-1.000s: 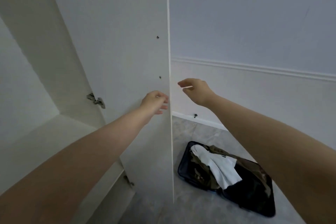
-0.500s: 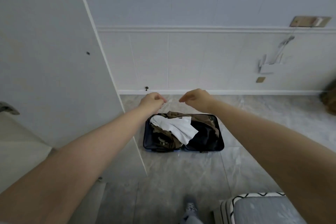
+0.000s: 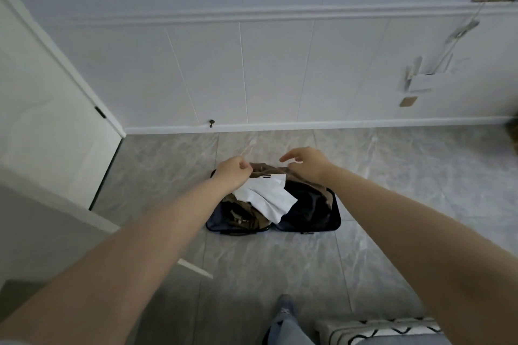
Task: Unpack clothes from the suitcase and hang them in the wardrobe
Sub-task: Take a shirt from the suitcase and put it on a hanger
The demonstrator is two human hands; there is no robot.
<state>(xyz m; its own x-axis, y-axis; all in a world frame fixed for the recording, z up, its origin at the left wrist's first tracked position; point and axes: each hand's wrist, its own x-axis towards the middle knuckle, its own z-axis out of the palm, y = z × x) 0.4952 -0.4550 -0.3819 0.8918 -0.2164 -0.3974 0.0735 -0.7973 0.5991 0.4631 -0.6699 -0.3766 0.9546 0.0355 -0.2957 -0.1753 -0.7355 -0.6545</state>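
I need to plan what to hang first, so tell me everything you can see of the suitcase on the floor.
The suitcase is dark, navy or black, lying open and flat on the grey tiled floor near the wall. It looks soft-lined, with rounded corners. A white garment lies crumpled across the middle; brown, camouflage-like clothes fill its left half, dark fabric the right. Both hands are stretched out over its far edge; whether they touch anything is unclear.
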